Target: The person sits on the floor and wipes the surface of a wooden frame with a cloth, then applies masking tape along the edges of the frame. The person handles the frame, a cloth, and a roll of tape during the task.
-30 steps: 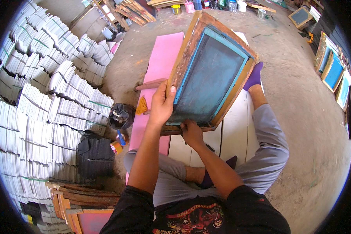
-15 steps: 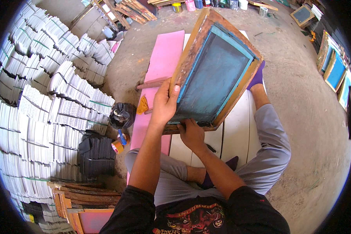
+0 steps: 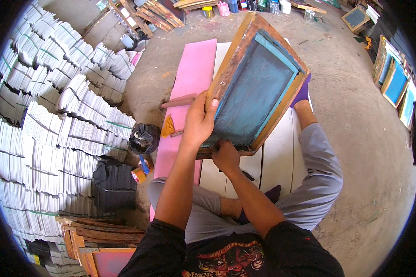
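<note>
Wood-framed screen, blue-grey mesh with a paler blue border, taken as clock centre; held tilted above white panels, its far corner uppermost; left hand at 8 o'clock, closed around the frame's left-hand rail, thumb lying along the near face; right hand at 7 o'clock, at the lower rail, fingers curled; cannot tell whether it grips anything, fingertips hidden; small dark object at 6 o'clock on the white panels, partly behind the right forearm; purple-socked foot at 3 o'clock, just beside the frame; pink board at 9 o'clock, next to the white panels; orange cloth at 8 o'clock on the pink board; further out at 8 o'clock, black bag and roll of tape on the floor; banded paper stacks fill 9 o'clock; stacked wooden frames between 7 and 8 o'clock; leaning blue screens well apart at 3 o'clock; yellow can at 11 o'clock.
</note>
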A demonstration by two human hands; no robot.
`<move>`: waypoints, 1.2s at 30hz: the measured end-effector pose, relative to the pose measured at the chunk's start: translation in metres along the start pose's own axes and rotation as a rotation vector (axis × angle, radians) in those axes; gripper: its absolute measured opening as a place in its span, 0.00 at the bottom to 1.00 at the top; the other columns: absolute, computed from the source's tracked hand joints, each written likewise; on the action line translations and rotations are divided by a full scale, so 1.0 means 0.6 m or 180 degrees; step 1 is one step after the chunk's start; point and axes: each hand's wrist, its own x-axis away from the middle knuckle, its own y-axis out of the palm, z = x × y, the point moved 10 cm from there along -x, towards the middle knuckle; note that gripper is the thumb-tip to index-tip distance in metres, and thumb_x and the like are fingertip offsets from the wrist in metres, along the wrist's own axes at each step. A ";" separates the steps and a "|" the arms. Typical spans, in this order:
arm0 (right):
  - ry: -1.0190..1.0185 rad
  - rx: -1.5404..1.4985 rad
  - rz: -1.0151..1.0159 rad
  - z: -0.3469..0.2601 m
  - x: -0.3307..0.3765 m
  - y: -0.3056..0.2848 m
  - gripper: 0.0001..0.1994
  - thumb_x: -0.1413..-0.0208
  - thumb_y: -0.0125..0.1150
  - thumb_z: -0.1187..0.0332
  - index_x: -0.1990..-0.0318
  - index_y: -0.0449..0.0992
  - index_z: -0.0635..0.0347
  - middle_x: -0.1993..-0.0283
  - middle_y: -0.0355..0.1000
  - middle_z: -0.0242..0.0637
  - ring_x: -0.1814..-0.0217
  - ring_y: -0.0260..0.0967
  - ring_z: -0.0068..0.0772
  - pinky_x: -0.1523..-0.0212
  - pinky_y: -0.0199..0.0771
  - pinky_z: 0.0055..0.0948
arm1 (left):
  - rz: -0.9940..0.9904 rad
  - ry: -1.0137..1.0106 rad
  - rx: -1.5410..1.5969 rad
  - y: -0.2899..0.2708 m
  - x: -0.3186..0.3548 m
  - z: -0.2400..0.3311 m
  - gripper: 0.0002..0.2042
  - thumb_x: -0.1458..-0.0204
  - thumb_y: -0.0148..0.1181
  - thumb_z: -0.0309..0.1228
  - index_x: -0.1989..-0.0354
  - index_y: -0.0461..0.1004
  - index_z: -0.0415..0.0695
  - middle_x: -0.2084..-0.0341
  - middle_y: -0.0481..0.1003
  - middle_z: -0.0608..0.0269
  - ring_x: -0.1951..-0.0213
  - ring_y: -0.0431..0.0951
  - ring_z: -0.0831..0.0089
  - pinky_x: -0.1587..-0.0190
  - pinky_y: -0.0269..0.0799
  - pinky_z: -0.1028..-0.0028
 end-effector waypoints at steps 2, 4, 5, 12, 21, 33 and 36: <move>0.0020 0.0079 0.0012 0.009 -0.006 0.007 0.15 0.42 0.63 0.60 0.62 0.79 0.66 0.57 0.75 0.55 0.53 0.75 0.59 0.51 0.74 0.51 | -0.0026 0.0036 -0.0016 0.008 -0.002 0.003 0.20 0.33 0.52 0.41 0.43 0.71 0.36 0.60 0.77 0.45 0.57 0.77 0.54 0.51 0.71 0.62; 0.0041 0.0129 -0.0034 0.007 -0.006 0.009 0.14 0.40 0.61 0.61 0.60 0.77 0.66 0.57 0.74 0.56 0.53 0.74 0.61 0.52 0.74 0.52 | -0.0031 0.0092 -0.0149 0.009 -0.002 0.002 0.20 0.33 0.51 0.40 0.44 0.71 0.37 0.60 0.77 0.44 0.57 0.78 0.53 0.51 0.71 0.62; -0.0061 0.0060 -0.0018 0.005 -0.006 0.010 0.14 0.39 0.61 0.62 0.60 0.77 0.66 0.57 0.74 0.55 0.55 0.74 0.60 0.53 0.74 0.51 | -0.0057 0.0100 -0.0163 0.009 -0.004 0.002 0.20 0.33 0.51 0.41 0.44 0.71 0.37 0.60 0.77 0.44 0.56 0.78 0.53 0.51 0.71 0.62; -0.0313 -0.1621 -0.0296 0.110 -0.005 0.044 0.15 0.32 0.54 0.59 0.54 0.71 0.64 0.57 0.72 0.55 0.54 0.73 0.58 0.52 0.71 0.48 | -0.0167 -0.0051 -0.0030 0.006 -0.015 -0.015 0.20 0.33 0.50 0.41 0.42 0.70 0.38 0.60 0.77 0.46 0.56 0.78 0.54 0.51 0.71 0.62; -0.0524 -0.1465 0.0166 0.125 -0.012 -0.008 0.12 0.32 0.56 0.62 0.56 0.69 0.64 0.66 0.70 0.49 0.62 0.68 0.48 0.57 0.69 0.41 | -0.0223 0.0152 0.0008 0.006 -0.006 -0.008 0.20 0.33 0.51 0.40 0.41 0.70 0.37 0.57 0.77 0.46 0.54 0.77 0.56 0.47 0.69 0.64; -0.0353 -0.0582 0.0654 0.159 0.006 -0.070 0.17 0.40 0.66 0.56 0.58 0.80 0.64 0.70 0.78 0.46 0.67 0.78 0.44 0.64 0.75 0.39 | -0.0304 0.0204 0.0091 0.015 -0.004 -0.002 0.19 0.35 0.54 0.38 0.42 0.70 0.37 0.59 0.77 0.46 0.55 0.77 0.54 0.49 0.70 0.63; -0.0306 -0.0197 0.0834 0.123 0.004 -0.055 0.20 0.45 0.69 0.53 0.64 0.82 0.66 0.68 0.79 0.51 0.65 0.79 0.54 0.63 0.76 0.44 | -0.0330 0.0305 0.0029 0.026 -0.006 0.006 0.19 0.36 0.55 0.38 0.43 0.70 0.37 0.59 0.76 0.45 0.55 0.76 0.52 0.48 0.70 0.62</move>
